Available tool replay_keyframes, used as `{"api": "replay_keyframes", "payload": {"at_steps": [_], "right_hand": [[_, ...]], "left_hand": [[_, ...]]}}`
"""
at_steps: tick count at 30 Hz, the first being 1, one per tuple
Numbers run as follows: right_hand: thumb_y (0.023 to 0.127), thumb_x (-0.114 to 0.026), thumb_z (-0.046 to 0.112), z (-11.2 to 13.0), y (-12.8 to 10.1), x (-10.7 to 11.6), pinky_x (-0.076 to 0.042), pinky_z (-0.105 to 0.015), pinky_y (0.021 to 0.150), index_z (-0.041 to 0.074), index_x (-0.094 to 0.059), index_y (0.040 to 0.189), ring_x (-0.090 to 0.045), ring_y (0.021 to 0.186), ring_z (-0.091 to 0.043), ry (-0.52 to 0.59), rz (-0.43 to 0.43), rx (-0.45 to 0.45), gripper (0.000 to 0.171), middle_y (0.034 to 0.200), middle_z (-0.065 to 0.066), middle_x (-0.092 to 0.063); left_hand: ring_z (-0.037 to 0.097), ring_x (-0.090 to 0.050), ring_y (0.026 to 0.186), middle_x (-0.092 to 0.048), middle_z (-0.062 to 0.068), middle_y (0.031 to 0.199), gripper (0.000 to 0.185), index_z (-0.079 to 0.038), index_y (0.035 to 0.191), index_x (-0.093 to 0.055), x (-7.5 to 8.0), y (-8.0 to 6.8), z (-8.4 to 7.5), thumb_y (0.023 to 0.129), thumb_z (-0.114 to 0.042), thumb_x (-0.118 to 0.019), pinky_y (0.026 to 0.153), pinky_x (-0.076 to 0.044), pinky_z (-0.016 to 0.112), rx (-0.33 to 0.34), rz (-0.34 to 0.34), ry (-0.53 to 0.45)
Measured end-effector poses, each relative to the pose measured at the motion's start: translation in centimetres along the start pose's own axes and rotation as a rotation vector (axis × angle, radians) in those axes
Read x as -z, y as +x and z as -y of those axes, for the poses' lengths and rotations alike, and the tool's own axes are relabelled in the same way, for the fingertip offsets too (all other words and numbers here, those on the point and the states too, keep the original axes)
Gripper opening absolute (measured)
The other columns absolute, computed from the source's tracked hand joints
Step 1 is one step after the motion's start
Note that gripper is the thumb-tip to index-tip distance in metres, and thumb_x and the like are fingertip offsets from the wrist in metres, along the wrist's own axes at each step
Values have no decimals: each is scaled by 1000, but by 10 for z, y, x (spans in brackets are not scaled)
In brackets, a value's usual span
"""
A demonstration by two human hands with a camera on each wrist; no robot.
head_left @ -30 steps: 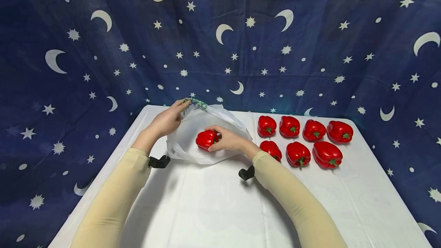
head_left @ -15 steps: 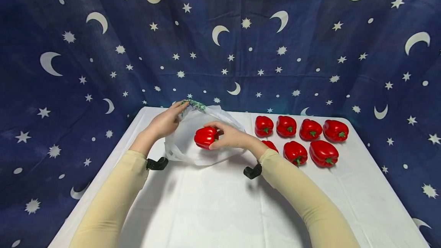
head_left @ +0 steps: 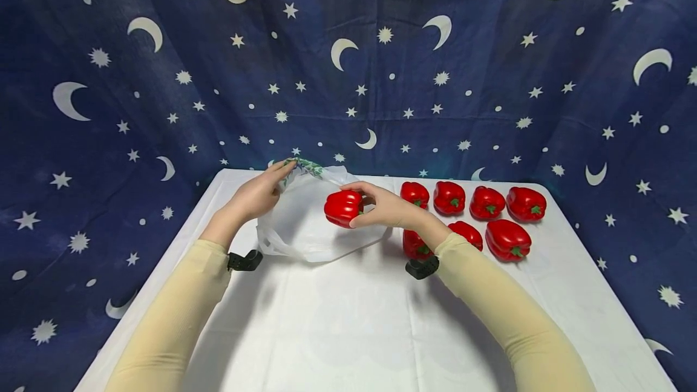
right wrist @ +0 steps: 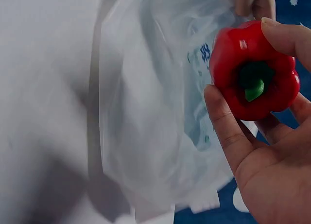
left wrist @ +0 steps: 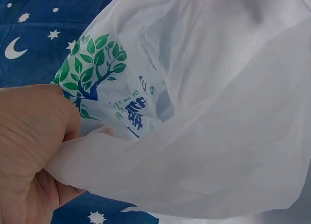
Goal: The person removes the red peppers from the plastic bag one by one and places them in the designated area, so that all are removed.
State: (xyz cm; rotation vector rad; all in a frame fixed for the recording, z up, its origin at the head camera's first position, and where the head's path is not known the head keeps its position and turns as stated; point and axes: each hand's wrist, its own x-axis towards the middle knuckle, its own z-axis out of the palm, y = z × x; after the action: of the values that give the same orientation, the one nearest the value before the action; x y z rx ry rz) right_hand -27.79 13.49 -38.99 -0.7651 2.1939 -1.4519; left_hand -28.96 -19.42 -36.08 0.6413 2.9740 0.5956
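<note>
A white plastic bag point(head_left: 305, 238) lies with its mouth spread at the back of the table. At its left rim, my left hand point(head_left: 256, 197) grips the film, and the left wrist view shows the bag's edge point(left wrist: 194, 180) caught by the thumb and fingers. A green tree print point(left wrist: 95, 68) shows on the bag. My right hand point(head_left: 389, 209) holds a glossy red bell pepper point(head_left: 343, 208) above the bag's right part. In the right wrist view, thumb and fingers surround the bell pepper point(right wrist: 228, 54), its green stem facing the camera.
Several more red bell peppers stand at the right in two rows, among them a back-right pepper point(head_left: 526, 203) and a front-right pepper point(head_left: 509, 238). My right forearm partly covers the front row. A dark blue curtain point(head_left: 305, 65) hangs behind the white table point(head_left: 337, 331).
My right hand has lifted the bell pepper from low in the bag's opening and moved it up and right. The left hand stays at the bag's rim. The head view has shifted slightly.
</note>
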Motion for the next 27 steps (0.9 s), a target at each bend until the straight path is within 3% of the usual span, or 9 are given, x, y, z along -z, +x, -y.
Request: {"api": "replay_keyframes", "payload": {"at_steps": [5, 20, 27], "right_hand": [[75, -89, 23, -3, -15, 17, -54, -45, 90, 29, -49, 148, -49, 127, -30, 1, -34, -44, 83, 141, -1, -51], [75, -90, 23, -14, -63, 60, -54, -48, 92, 27, -44, 153, -45, 135, -35, -52, -139, -155, 90, 147, -9, -49], [75, -91, 28, -19, -84, 74, -53, -51, 93, 31, -45, 152, -47, 133, -34, -69, -191, -183, 89, 144, -6, -52]], "left_hand": [[39, -29, 149, -17, 16, 169, 71, -17, 165, -22, 1, -2, -1, 99, 3, -39, 98, -43, 53, -16, 1, -5], [40, -35, 146, -17, 16, 169, 70, -18, 165, -22, 0, -1, -3, 101, 1, -40, 86, -44, 49, -14, 5, -1], [41, -36, 145, -17, 17, 169, 69, -17, 165, -22, 0, -2, -4, 101, 0, -39, 83, -44, 48, -20, 16, -1]]}}
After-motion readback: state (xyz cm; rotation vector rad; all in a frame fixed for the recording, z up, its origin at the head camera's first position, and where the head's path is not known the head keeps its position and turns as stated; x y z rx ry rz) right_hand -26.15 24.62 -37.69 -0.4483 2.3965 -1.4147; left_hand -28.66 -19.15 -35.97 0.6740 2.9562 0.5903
